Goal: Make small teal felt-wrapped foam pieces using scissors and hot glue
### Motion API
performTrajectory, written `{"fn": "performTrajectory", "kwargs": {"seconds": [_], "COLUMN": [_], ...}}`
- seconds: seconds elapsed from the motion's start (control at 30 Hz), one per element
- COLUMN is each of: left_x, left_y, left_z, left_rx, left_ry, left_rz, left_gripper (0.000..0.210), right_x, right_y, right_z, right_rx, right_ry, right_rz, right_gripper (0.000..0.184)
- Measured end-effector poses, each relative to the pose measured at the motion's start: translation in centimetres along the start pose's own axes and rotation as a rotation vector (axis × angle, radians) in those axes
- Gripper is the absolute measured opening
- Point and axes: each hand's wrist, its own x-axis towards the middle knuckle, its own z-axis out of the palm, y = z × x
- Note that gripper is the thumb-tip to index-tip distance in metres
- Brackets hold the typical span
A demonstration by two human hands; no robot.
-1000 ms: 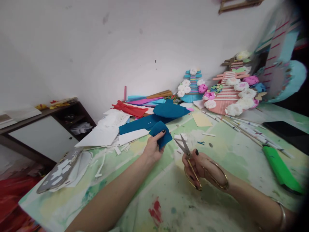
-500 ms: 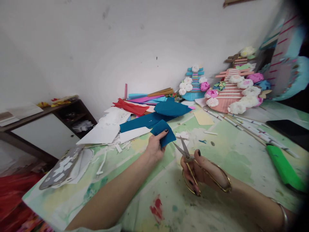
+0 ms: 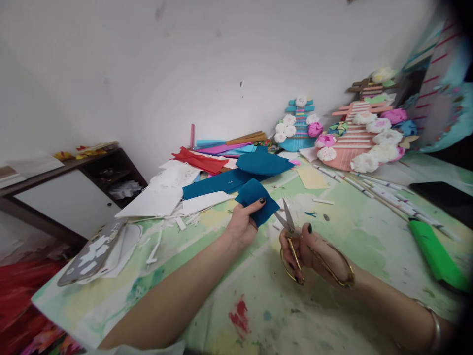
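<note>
A small piece of dark blue crepe paper (image 3: 253,191) is pinched in my left hand (image 3: 242,224), thumb on top and the other fingers mostly hidden beneath. My right hand (image 3: 308,251) grips gold-handled scissors (image 3: 290,222) through their loops. The blades are spread, and their tips lie at the right edge of the blue piece. Behind my left hand rest larger dark blue sheets (image 3: 218,183), one of them cut to a pointed shape (image 3: 264,165).
White paper (image 3: 162,192), red crepe paper (image 3: 199,160) and coloured rolls (image 3: 229,143) lie toward the wall. Flower-trimmed instrument shapes (image 3: 356,140) stand at the back right. Striped sticks (image 3: 399,202), a green marker (image 3: 436,251) and a dark phone (image 3: 443,199) occupy the right side.
My left hand has shifted a little to the right with the blue piece, bringing its edge closer to the scissor tips. The scissors remain spread.
</note>
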Motion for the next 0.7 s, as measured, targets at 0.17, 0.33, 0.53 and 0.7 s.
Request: {"fn": "performTrajectory", "kwargs": {"seconds": [0.17, 0.33, 0.53, 0.7], "left_x": [-0.43, -0.59, -0.74, -0.96], "left_y": [0.06, 0.26, 0.32, 0.25], "left_z": [0.13, 0.17, 0.25, 0.37], "left_rx": [-0.009, 0.081, 0.155, 0.162], "left_ry": [-0.124, -0.152, -0.177, -0.173], "left_rz": [-0.041, 0.011, 0.044, 0.039], "left_gripper": [0.049, 0.060, 0.062, 0.062], "right_x": [-0.20, -0.32, -0.55, -0.57], "right_y": [-0.23, -0.30, -0.46, -0.44], "right_z": [0.18, -0.03, -0.39, -0.36], "right_rx": [-0.095, -0.116, -0.154, -0.169], "right_ry": [0.039, 0.048, 0.049, 0.060], "right_rz": [-0.085, -0.096, -0.132, -0.171], "right_gripper": [0.062, 0.061, 0.058, 0.056]}}
